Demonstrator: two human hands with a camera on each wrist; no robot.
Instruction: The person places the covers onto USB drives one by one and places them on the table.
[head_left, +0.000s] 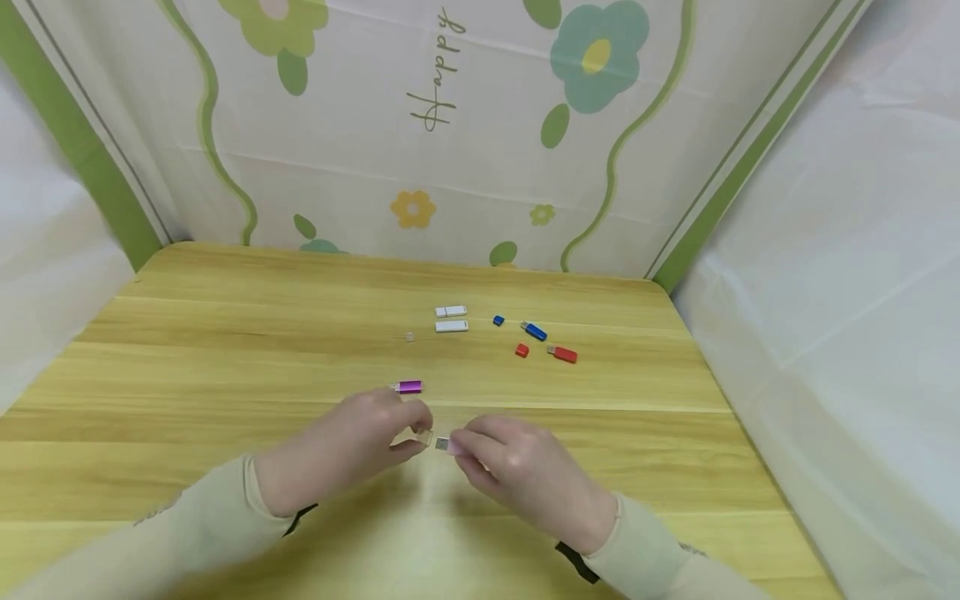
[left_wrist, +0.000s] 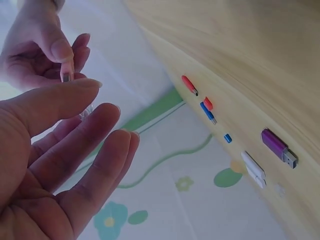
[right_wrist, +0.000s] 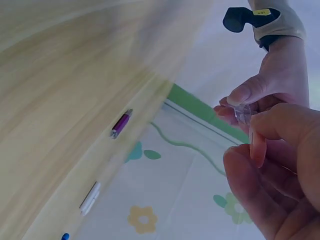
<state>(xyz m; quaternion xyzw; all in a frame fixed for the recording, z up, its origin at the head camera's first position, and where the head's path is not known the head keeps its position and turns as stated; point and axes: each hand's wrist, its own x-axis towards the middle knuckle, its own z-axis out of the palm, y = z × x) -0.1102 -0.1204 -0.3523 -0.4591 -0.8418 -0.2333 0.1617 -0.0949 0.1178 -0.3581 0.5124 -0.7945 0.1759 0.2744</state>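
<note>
Between thumb and fingertips my left hand (head_left: 367,437) pinches a small clear cap (head_left: 425,437), which also shows in the right wrist view as a see-through cap (right_wrist: 243,114). My right hand (head_left: 521,467) grips a pink USB stick (head_left: 453,447) whose bare metal plug points left at the cap. A narrow gap separates plug and cap in the head view. Most of the pink body is hidden by the right fingers. Just beyond the left hand lies a purple USB stick (head_left: 409,387), its metal plug uncovered.
Farther back on the wooden table (head_left: 225,350) lie two white USB sticks (head_left: 452,327) and another clear cap (head_left: 409,337). To their right are an uncapped blue USB stick (head_left: 535,332), its blue cap (head_left: 498,320), an uncapped red USB stick (head_left: 564,354) and a red cap (head_left: 522,351).
</note>
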